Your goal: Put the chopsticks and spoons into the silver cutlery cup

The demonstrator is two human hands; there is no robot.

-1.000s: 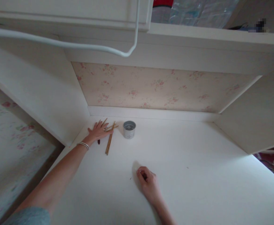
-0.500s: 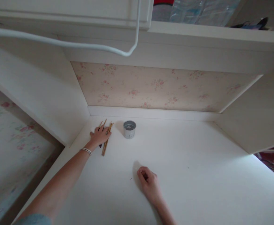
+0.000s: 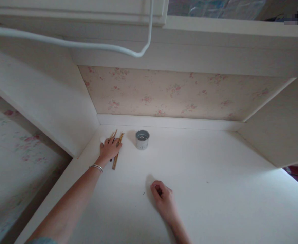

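Observation:
My left hand (image 3: 110, 149) lies palm down with spread fingers on several slim wooden sticks (image 3: 115, 161), which look like chopsticks. Their tips stick out past my fingertips, and my palm hides their middles. A dark end of one thin piece shows under the hand. Just right of them stands a grey metal cup (image 3: 142, 140), upright, with small holes in its wall and bottom. No stick is seen inside it. Nearer to me, my right hand (image 3: 163, 196) rests on the white surface, fingers curled into a loose fist with nothing visible in it.
The white tabletop (image 3: 189, 210) has side panels and a low back ledge (image 3: 169, 121). Above it hang a white cabinet (image 3: 75, 10) and an open shelf with clear plastic packs (image 3: 210, 8). A white cable (image 3: 100, 47) hangs across the upper left.
The view has shifted slightly. My left hand has moved a little over the sticks, and a small white patch shows beside its fingers. My right hand and the cup have stayed put.

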